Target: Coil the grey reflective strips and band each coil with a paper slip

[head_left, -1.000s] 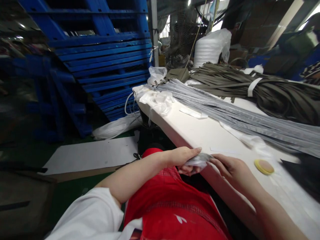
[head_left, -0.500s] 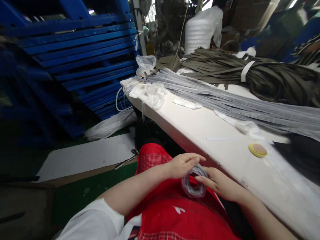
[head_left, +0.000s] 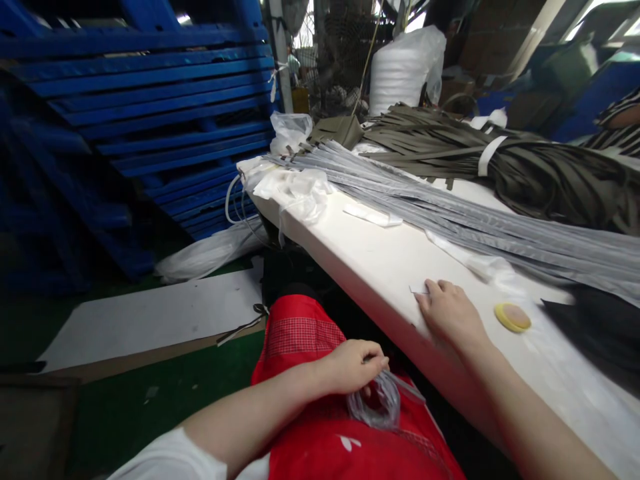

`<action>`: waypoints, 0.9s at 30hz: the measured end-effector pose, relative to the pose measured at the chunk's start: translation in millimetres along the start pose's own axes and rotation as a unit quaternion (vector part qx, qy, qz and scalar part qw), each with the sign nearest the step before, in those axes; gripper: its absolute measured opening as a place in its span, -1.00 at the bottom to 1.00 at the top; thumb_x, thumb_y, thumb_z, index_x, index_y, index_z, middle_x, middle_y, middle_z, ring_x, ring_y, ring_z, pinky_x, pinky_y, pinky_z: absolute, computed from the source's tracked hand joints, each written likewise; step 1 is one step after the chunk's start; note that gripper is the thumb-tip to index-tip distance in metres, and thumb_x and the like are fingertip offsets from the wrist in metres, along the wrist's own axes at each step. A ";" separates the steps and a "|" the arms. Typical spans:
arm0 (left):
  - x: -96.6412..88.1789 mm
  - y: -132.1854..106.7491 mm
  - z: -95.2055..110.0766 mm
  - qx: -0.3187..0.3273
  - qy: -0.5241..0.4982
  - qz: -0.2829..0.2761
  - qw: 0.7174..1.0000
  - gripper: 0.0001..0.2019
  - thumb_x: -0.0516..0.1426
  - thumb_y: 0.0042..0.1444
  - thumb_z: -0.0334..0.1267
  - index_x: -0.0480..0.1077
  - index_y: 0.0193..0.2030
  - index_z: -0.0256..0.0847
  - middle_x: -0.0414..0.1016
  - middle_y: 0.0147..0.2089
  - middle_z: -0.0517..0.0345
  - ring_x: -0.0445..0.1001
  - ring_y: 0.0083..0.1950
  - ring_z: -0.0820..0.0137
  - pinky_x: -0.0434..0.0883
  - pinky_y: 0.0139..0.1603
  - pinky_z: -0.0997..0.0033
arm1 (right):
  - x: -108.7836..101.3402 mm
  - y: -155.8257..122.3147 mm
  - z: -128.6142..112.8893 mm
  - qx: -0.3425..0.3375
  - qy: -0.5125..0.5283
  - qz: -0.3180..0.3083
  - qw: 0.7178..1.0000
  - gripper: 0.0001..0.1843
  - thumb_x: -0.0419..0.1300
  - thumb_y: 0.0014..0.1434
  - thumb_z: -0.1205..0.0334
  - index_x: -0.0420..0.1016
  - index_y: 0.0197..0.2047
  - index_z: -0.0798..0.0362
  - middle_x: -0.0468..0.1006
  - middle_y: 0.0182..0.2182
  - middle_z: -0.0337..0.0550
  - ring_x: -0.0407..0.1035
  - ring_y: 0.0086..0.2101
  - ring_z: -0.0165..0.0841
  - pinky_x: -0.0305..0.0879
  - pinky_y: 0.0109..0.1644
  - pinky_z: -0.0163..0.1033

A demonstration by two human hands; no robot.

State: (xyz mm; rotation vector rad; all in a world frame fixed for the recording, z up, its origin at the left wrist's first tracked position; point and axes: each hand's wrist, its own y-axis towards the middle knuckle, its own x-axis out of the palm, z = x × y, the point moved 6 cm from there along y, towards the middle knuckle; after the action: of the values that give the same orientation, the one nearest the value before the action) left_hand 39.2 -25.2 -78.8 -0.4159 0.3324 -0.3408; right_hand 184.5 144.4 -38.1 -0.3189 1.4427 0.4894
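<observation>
My left hand (head_left: 356, 365) is closed on a coiled grey strip (head_left: 375, 405), held low over my red apron (head_left: 350, 427) in my lap. My right hand (head_left: 449, 312) rests on the white table (head_left: 380, 260) near its front edge. Its fingers lie curled over a small white paper slip (head_left: 418, 290), touching it. A yellow tape roll (head_left: 512, 317) lies just to the right of that hand.
A long bundle of grey strips (head_left: 450, 220) crosses the table, with a tied bundle of dark olive strips (head_left: 525, 167) behind it. White plastic wrap (head_left: 295, 187) sits at the table's far corner. Blue pallets (head_left: 150, 113) lean at the left. Scissors (head_left: 245, 325) lie on the floor by cardboard.
My right hand let go of the coiled strip and moved up onto the table, onto the paper slip. My left hand dropped lower into my lap with the coil.
</observation>
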 end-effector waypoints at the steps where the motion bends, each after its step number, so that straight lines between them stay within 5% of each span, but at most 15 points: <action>1: -0.9 1.2 -2.7 -0.006 -0.004 0.003 1.000 -0.73 0.00 0.23 -0.12 0.44 -0.24 -0.22 0.42 -0.42 0.25 0.47 -0.52 0.46 0.26 -0.57 0.58 | 4.3 3.7 -3.2 -0.013 -0.006 -0.011 1.000 -0.66 0.03 0.34 0.12 0.45 -0.01 0.19 0.51 -0.17 0.20 0.42 -0.16 -0.05 0.31 -0.12 -0.06; 7: -4.2 3.1 -15.3 -0.021 -0.048 0.000 0.999 -0.82 0.03 0.18 -0.16 0.35 -0.30 -0.20 0.39 -0.43 0.28 0.45 -0.56 0.48 0.22 -0.61 0.60 | -1.9 10.5 -1.4 -0.054 -0.001 -0.029 0.998 -0.74 0.00 0.26 0.44 0.51 -0.18 0.08 0.55 -0.34 -0.01 0.45 -0.32 -0.18 0.20 -0.35 -0.19; 10: 1.9 2.4 -16.6 -0.033 -0.115 -0.060 0.991 -0.76 0.02 0.20 -0.12 0.40 -0.19 -0.21 0.42 -0.43 0.25 0.40 -0.61 0.51 0.25 -0.61 0.58 | -19.6 7.2 7.7 -0.030 0.046 0.013 0.998 -0.77 0.04 0.30 0.30 0.52 -0.12 0.02 0.59 -0.24 -0.08 0.47 -0.26 -0.22 0.26 -0.28 -0.21; 12: 6.1 2.2 -17.0 -0.037 -0.154 -0.090 0.983 -0.66 0.03 0.20 -0.02 0.44 -0.13 -0.23 0.42 -0.47 0.24 0.33 -0.66 0.53 0.28 -0.59 0.55 | -34.0 -0.8 12.1 0.016 0.165 0.062 0.984 -0.77 0.10 0.29 0.14 0.53 -0.10 0.00 0.60 -0.28 -0.13 0.48 -0.30 -0.25 0.29 -0.29 -0.22; 16: 8.1 4.0 -23.2 -0.053 -0.174 -0.074 0.980 -0.45 0.09 0.10 0.25 0.50 -0.10 -0.23 0.43 -0.52 0.24 0.28 -0.68 0.54 0.32 -0.53 0.49 | -50.5 -26.7 1.2 0.049 0.502 0.052 0.862 -0.68 0.12 0.27 -0.04 0.49 -0.12 0.03 0.60 -0.36 -0.14 0.46 -0.43 -0.32 0.41 -0.32 -0.24; 18: 8.1 4.2 -26.6 -0.064 -0.158 -0.063 0.983 -0.41 0.06 0.11 0.29 0.50 -0.09 -0.22 0.44 -0.52 0.23 0.32 -0.66 0.50 0.36 -0.49 0.45 | -61.9 -43.0 -10.0 0.038 0.573 0.038 0.818 -0.67 0.18 0.23 -0.06 0.45 -0.15 0.03 0.59 -0.29 -0.09 0.48 -0.36 -0.30 0.46 -0.28 -0.24; 23: 5.4 1.7 -27.4 -0.092 -0.133 -0.059 0.985 -0.56 0.03 0.25 0.12 0.52 -0.09 -0.20 0.56 -0.37 0.17 0.42 -0.58 0.48 0.40 -0.42 0.44 | -82.9 -86.5 -36.3 -0.018 0.537 -0.014 0.843 -0.70 0.16 0.27 -0.01 0.46 -0.03 -0.04 0.59 -0.16 -0.07 0.51 -0.20 -0.23 0.49 -0.18 -0.28; 27: 4.4 1.1 -30.2 -0.114 -0.188 -0.038 0.975 -0.66 0.12 0.22 0.00 0.53 -0.13 -0.24 0.54 -0.42 0.21 0.41 -0.57 0.49 0.39 -0.43 0.46 | -76.0 -114.3 -50.4 -0.091 0.486 -0.037 0.869 -0.58 0.17 0.25 0.01 0.38 0.16 -0.12 0.58 -0.03 -0.09 0.52 -0.14 -0.19 0.49 -0.06 -0.18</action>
State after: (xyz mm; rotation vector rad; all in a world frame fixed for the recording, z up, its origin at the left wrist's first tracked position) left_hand 32.0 -36.0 -106.4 -0.7078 -0.0166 -0.2916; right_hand 194.0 11.5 22.2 -0.8517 2.3547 0.4112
